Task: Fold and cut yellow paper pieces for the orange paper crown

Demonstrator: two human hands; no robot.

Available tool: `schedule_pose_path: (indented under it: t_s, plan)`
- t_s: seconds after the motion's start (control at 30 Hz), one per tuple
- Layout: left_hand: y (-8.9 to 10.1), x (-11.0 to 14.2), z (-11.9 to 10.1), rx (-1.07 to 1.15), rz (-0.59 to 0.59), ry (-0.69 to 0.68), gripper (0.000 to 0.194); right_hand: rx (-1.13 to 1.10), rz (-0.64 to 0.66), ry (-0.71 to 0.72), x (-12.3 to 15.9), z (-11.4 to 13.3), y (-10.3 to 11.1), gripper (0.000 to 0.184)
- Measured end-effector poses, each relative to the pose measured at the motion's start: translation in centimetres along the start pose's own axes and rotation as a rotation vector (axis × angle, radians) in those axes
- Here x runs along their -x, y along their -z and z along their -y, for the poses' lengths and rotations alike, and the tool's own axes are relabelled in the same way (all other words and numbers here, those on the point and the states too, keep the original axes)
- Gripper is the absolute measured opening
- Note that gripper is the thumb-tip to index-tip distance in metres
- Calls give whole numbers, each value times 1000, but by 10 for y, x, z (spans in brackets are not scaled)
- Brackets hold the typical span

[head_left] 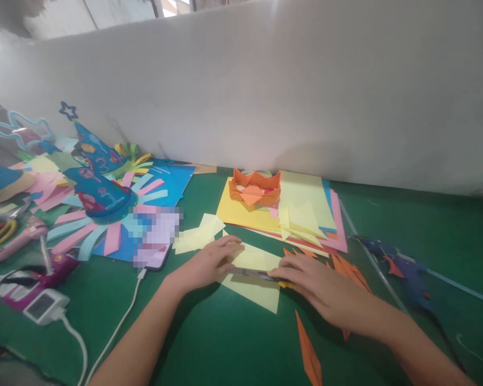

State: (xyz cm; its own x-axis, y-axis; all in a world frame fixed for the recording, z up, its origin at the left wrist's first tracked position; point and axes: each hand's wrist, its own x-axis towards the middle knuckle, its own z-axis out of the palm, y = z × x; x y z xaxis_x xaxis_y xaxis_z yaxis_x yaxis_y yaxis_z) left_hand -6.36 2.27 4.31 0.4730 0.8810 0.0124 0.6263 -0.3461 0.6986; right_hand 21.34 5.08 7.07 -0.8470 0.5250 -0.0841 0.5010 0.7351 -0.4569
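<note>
A pale yellow sheet of paper (253, 300) lies at an angle on the green table in front of me. Across it runs a thin grey, blade-like tool (249, 273) with a bit of yellow at its right end; its exact kind is unclear. My right hand (309, 281) is closed around that right end. My left hand (213, 262) has its fingers curled at the sheet's left edge, the thumb by the tool's left tip. Beside my right hand lie folded orange paper pieces (350, 271), and another orange piece (309, 351) lies nearer me.
An orange paper crown (254, 190) sits on stacked coloured paper (306, 198) at the back. Blue decorated cone hats (100, 193) with paper strips stand left. A phone (161, 241) is cabled nearby. Glue guns (406, 273) (60, 268) lie at both sides. A white wall rises behind.
</note>
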Motion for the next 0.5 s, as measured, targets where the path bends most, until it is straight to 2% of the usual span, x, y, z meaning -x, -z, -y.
schedule_pose_path:
  t_s: [0.1,0.23,0.33,0.4,0.5]
  plan:
    - [-1,1,0,21,-2,32,44,21,-104,-91,1,-6,2,34]
    - [-4,2,0,17,-46,60,39,199,-287,-131,-4,-17,-11,30]
    - [-7,1,2,-48,-116,18,28,279,-318,-136,-11,-19,-23,32]
    - [-10,-1,3,-82,-181,-2,32,290,-331,-117,-14,-14,-26,29]
    - [-15,-4,4,-71,-260,-55,35,169,-335,-74,-18,1,-26,19]
